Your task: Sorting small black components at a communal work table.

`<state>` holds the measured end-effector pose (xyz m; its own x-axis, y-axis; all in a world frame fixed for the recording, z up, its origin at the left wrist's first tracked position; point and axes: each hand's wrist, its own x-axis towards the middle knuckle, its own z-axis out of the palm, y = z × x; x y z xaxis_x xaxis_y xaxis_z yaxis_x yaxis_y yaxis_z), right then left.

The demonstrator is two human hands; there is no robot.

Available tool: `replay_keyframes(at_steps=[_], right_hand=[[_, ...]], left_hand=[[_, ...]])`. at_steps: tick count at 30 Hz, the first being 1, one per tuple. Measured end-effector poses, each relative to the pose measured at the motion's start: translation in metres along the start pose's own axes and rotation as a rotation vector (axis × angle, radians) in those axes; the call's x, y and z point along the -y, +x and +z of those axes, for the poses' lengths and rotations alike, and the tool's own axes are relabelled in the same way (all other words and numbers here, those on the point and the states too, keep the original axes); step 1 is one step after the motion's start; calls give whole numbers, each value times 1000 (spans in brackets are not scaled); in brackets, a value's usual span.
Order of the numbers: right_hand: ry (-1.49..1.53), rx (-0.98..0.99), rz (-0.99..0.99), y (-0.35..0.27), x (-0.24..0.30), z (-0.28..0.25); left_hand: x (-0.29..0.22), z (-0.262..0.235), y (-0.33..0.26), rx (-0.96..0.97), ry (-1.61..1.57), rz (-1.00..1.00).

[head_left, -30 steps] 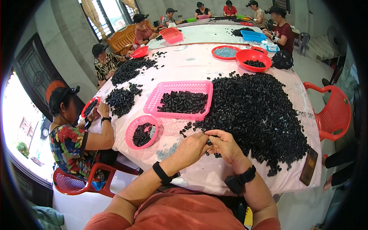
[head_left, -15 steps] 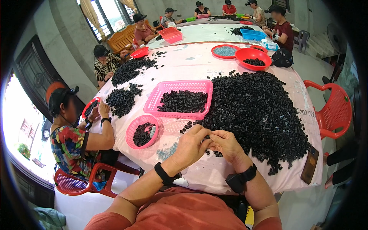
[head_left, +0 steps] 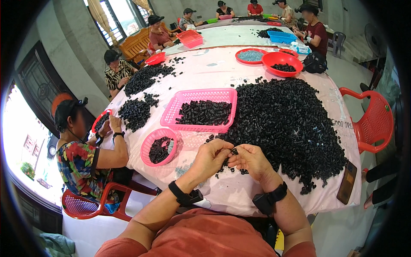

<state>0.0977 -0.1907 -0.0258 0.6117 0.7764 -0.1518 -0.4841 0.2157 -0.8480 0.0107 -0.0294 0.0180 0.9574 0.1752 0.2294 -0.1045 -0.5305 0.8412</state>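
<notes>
My left hand (head_left: pixel 210 159) and my right hand (head_left: pixel 251 161) meet over the near edge of the table. Between their fingertips is a small black plastic part (head_left: pixel 234 151), which both pinch. Just beyond and to the right spreads a large heap of similar black parts (head_left: pixel 287 124). A pink rectangular basket (head_left: pixel 171 112) behind my hands holds several rows of black pieces. Left of my hands stands a round pink basket (head_left: pixel 147 141) with thin black pieces and a pale item inside. Small clear bluish pieces (head_left: pixel 182 170) lie beside my left wrist, partly hidden by it.
A phone (head_left: pixel 346 182) lies at the table's right edge, near a red chair (head_left: pixel 373 122). Farther off are a red bowl (head_left: pixel 274 60) and a red tray of clear pieces (head_left: pixel 250 56). A co-worker (head_left: pixel 81 145) sits at the left; several others sit around the table.
My hands have turned slightly and the fingertips have drawn a little apart, so the black part between them shows more clearly. The left wrist has rotated. The baskets have not moved.
</notes>
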Motion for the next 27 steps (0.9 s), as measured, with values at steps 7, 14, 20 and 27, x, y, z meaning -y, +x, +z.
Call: replay_keyframes(at_steps=[7, 14, 20, 27], right_hand=[[-94, 6, -6, 1, -1, 1], [-162, 4, -56, -2, 0, 6], [-226, 78, -98, -2, -1, 7], [-228, 78, -51, -2, -1, 8]], left_hand=[[-1, -1, 0, 16, 14, -2], [-2, 3, 0, -44, 114, 3], [-5, 1, 0, -90, 148, 70], [-12, 2, 1, -47, 233, 130]])
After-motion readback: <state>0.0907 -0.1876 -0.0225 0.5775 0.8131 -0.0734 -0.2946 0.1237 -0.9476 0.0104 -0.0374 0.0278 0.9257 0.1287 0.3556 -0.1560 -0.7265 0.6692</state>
